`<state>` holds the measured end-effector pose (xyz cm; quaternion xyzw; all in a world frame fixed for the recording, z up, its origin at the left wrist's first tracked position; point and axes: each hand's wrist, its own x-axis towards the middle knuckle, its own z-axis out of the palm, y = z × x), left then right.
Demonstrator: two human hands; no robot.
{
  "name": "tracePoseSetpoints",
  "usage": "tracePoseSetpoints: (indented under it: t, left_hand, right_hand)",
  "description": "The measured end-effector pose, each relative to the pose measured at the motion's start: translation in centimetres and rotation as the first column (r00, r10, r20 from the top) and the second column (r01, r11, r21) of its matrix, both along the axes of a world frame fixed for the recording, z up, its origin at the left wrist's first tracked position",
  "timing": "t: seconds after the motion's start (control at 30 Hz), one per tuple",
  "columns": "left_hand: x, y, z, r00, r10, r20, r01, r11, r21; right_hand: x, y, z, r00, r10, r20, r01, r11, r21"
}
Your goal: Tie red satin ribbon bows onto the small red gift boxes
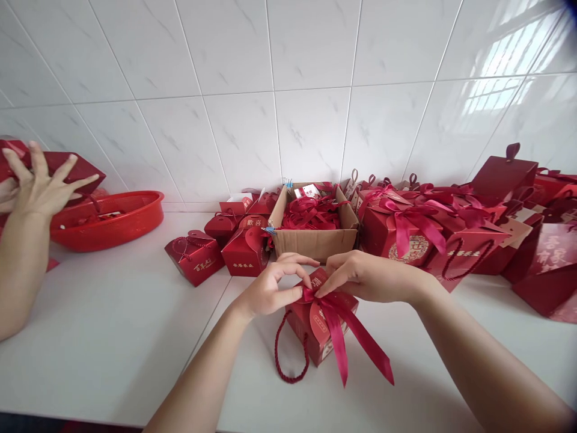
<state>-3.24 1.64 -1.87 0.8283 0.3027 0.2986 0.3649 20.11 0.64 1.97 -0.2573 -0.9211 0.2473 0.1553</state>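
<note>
A red gift box (306, 331) with gold print sits on the white table before me, a twisted red cord handle (292, 380) hanging at its left. On its top lies a crimson satin ribbon (356, 331), gathered in a knot, with two long tails trailing toward me over the box's front edge. My left hand (273, 285) pinches the ribbon from the left between thumb and finger. From the right, my right hand (360, 276) has its fingertips closed on the ribbon beside the knot. The fingers partly cover the box's top.
Behind the box stands a cardboard carton (315, 242) of ribbons. Small red boxes (246, 249) stand left of it; many ribboned boxes (396, 228) crowd the right. At far left, a co-worker's hands (38, 186) hold a red box above a red plastic basket (112, 225). A tiled wall (311, 132) closes the back.
</note>
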Motion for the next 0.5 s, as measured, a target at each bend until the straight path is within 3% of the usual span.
tracePoseSetpoints:
  t: [0.5]
  left_hand:
    - [1.1,-0.3,-0.5,1.0,0.0,-0.011,-0.001,0.993,-0.116]
  right_hand:
    - [0.0,0.4,-0.5,0.999,-0.008,0.048,0.008,1.0,0.006]
